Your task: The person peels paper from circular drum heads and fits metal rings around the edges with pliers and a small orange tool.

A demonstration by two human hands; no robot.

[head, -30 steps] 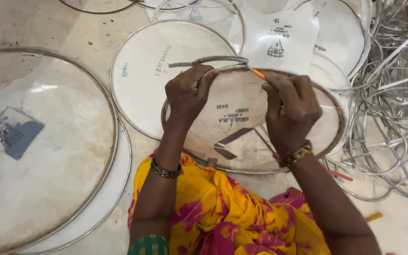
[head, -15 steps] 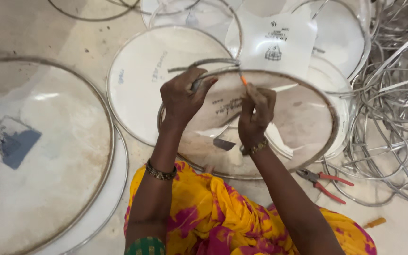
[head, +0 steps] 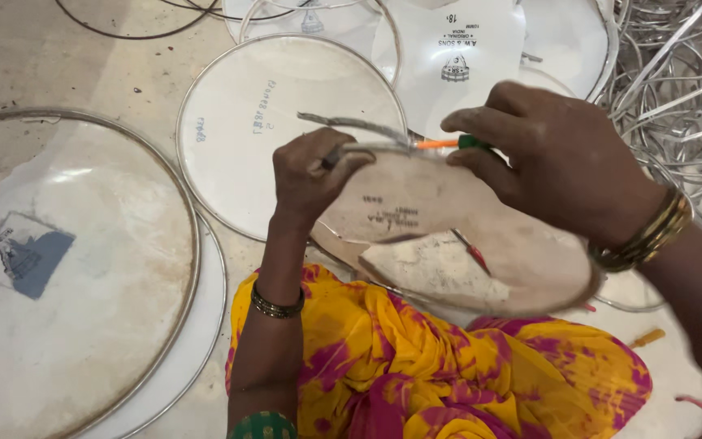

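The left hand (head: 312, 175) is closed in a tight grip round the near rim of a round drum skin (head: 448, 236) that rests tilted over the person's lap, its metal hoop (head: 351, 126) curling free above the fingers. The right hand (head: 562, 162) is partly closed, thumb and forefinger pinching a slim tool with a green and orange handle (head: 448, 143), whose tip lies against the hoop just beside the left hand. The skin is worn and brownish, with a pale torn patch (head: 432, 272) on its lower half. It lies above a yellow and pink patterned garment (head: 448, 366) and overlaps a white drum skin (head: 278, 122) on the floor behind it. A much larger hooped drum skin (head: 75, 276) with a grey-blue mark lies at the left edge of the floor, well apart from both hands. A tangle of bare metal hoops (head: 676, 89) is piled at the right edge. Bangles (head: 647, 236) circle the right wrist, and a dark bracelet (head: 276, 307) the left.
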